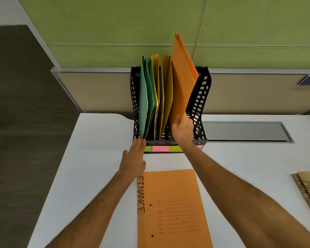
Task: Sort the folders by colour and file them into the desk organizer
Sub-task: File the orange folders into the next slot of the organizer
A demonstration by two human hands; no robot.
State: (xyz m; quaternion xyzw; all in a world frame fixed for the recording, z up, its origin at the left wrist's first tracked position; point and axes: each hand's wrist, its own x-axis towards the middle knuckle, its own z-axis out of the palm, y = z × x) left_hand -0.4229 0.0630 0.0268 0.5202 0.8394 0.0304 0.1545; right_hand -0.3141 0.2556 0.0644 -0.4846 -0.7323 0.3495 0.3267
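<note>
Filing is underway: right hand (182, 130) grips an orange folder (183, 77), tilted toward one o'clock, above the desk organizer (200, 97)'s right slot. Left hand (133, 158), fingers flat and empty, steadies its seven-o'clock corner. Next, I judge, the folder must slide down upright; another orange folder marked FINANCE (172, 208) waits at six o'clock.

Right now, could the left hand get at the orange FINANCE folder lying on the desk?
Probably yes. The left hand rests by the organizer, holding nothing, and the FINANCE folder lies uncovered just beside its wrist.

Office cubicle, green partition panels (115, 24), white desk (89, 158)
</note>
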